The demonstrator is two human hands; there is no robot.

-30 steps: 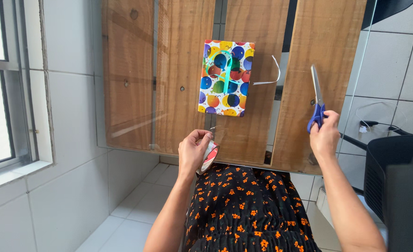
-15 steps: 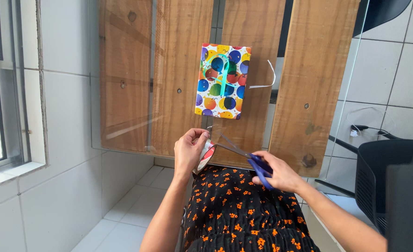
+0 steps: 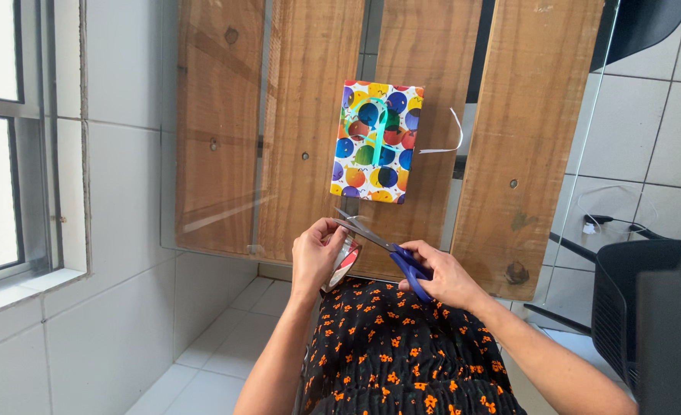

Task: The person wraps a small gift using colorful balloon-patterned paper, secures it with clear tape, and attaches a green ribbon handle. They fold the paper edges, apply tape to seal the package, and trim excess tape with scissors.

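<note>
Blue-handled scissors [image 3: 390, 252] sit in the right hand [image 3: 442, 275], its fingers curled through and around the handles, the blades open and pointing at the left hand [image 3: 317, 253]. That left hand's fingers are clamped on one roll of what may be tape [image 3: 342, 261], mostly hidden behind the palm at the near edge of the glass-topped wooden surface [image 3: 225, 123]. One gift box [image 3: 377, 142] in balloon-print paper lies flat further back, near the middle of the surface. One thin white strip [image 3: 444, 142] curls just beside its right edge. A black chair [image 3: 640, 307] is cut off at the right.
</note>
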